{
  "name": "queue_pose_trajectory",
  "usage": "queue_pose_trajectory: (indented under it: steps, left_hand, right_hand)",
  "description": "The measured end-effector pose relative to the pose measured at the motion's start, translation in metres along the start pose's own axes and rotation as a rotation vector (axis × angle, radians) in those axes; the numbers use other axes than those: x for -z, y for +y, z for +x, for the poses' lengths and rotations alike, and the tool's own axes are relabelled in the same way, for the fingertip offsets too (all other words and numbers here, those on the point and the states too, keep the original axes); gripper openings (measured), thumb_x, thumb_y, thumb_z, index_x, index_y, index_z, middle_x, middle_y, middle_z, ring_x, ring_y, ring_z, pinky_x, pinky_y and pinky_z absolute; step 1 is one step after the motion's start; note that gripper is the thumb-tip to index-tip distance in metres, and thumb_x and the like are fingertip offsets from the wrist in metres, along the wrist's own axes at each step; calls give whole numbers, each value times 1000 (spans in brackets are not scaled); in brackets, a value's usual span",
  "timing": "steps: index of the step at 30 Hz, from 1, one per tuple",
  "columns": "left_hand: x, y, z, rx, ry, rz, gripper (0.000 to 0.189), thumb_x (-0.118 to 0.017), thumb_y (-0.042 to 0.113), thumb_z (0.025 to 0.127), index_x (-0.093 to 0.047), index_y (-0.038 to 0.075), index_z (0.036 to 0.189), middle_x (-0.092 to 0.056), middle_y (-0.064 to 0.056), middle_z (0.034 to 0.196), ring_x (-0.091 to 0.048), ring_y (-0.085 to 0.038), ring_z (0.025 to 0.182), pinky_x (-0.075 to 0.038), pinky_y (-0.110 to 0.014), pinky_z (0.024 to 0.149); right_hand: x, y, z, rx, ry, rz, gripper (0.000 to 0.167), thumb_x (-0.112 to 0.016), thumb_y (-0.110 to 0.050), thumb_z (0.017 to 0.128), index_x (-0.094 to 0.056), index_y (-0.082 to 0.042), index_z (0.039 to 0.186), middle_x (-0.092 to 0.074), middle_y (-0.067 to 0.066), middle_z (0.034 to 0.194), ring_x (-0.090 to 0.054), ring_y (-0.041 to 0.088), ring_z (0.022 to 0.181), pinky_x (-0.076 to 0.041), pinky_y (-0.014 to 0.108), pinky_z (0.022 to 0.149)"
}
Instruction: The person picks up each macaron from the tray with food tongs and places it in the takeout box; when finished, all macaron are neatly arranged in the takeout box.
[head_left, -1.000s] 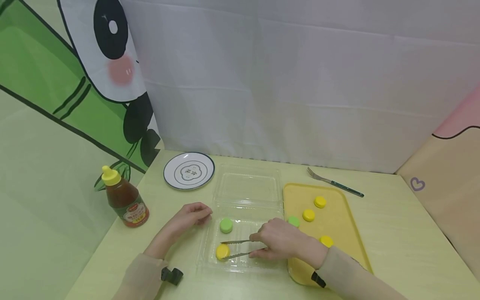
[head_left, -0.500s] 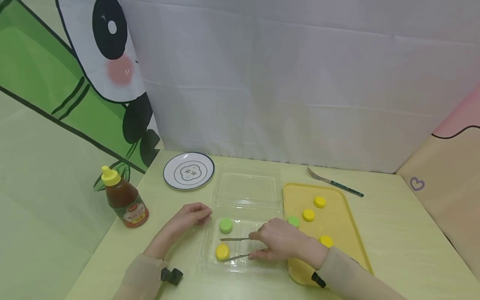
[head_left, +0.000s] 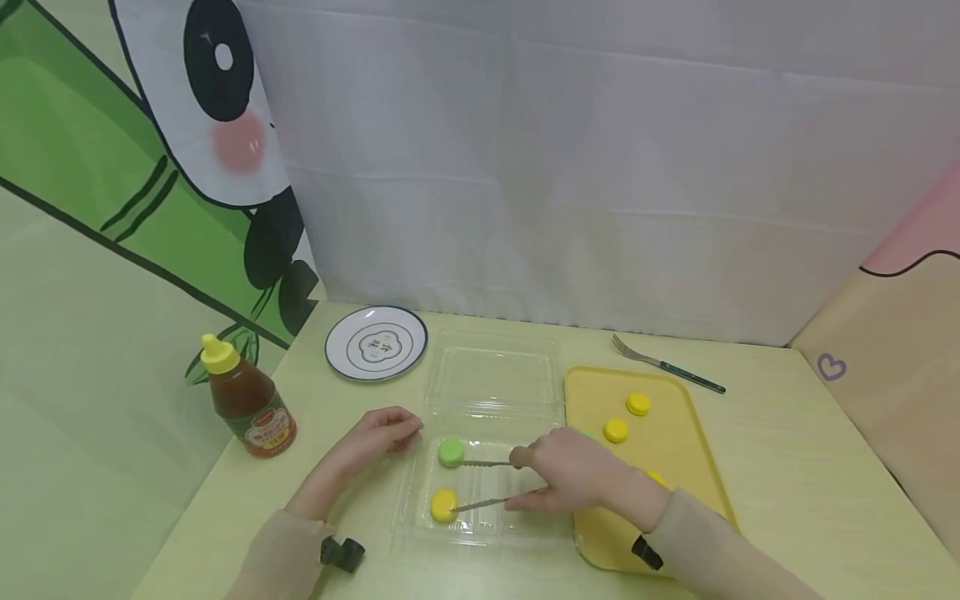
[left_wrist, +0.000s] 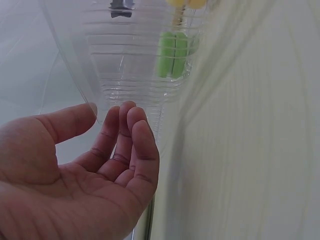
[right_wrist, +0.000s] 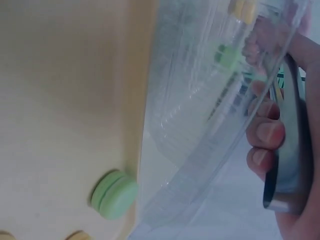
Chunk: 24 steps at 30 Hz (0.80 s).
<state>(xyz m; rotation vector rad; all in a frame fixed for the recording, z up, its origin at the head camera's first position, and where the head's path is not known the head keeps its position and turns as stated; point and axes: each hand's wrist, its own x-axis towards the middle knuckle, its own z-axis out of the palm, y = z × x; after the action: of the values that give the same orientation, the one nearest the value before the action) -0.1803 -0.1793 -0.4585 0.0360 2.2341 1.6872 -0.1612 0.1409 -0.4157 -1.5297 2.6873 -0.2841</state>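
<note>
My right hand [head_left: 570,471] holds metal tongs [head_left: 483,503] over the clear plastic container [head_left: 487,529]. The tongs' arms are spread apart: one tip is by a green macaron [head_left: 451,452], the other at a yellow macaron [head_left: 444,505]. Both macarons sit in the container's left part. In the right wrist view the fingers curl round the tongs' bent end [right_wrist: 287,197]. My left hand [head_left: 386,429] rests beside the container's left edge, its fingers loosely bent and holding nothing; the left wrist view shows the bare palm [left_wrist: 95,185].
Right of the container lies a yellow tray [head_left: 675,433] with several macarons, including a green macaron [right_wrist: 114,195] mostly hidden by my hand in the head view. A plate [head_left: 377,343], fork [head_left: 667,365] and sauce bottle [head_left: 251,404] stand around. The container's lid [head_left: 495,375] lies folded back.
The right hand has shifted slightly right and the tongs have spread wider, away from around the yellow macaron. The left hand has stayed in place.
</note>
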Motion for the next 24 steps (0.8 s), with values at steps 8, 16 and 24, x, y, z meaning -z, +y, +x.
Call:
queue_pose_trajectory:
  steps: [8, 16, 24]
  left_hand:
    - [0, 1, -1, 6, 2, 1, 30, -57, 21, 102, -63, -7, 110, -63, -6, 88, -56, -17, 84, -48, -33, 80]
    - [0, 1, -1, 5, -7, -7, 30, -58, 21, 101, -63, -7, 109, -63, -6, 88, -56, -17, 85, -48, -33, 81]
    - [0, 1, 0, 5, -4, -1, 30, -58, 22, 101, -64, -6, 109, -62, -5, 87, -56, -17, 84, -48, -33, 80]
  right_hand:
    - [15, 9, -11, -61, 29, 46, 46, -66, -58, 90, -66, -13, 97, -57, -12, 63, -42, -2, 50, -41, 19, 53]
    - [27, 24, -26, -111, 80, 35, 51, -66, -62, 88, -68, -12, 100, -33, -18, 55, -25, -3, 49, -31, 19, 49]
    - [39, 47, -43, -197, 123, -8, 54, -65, -63, 87, -69, -11, 101, -31, -18, 51, -26, -3, 47, -35, 20, 50]
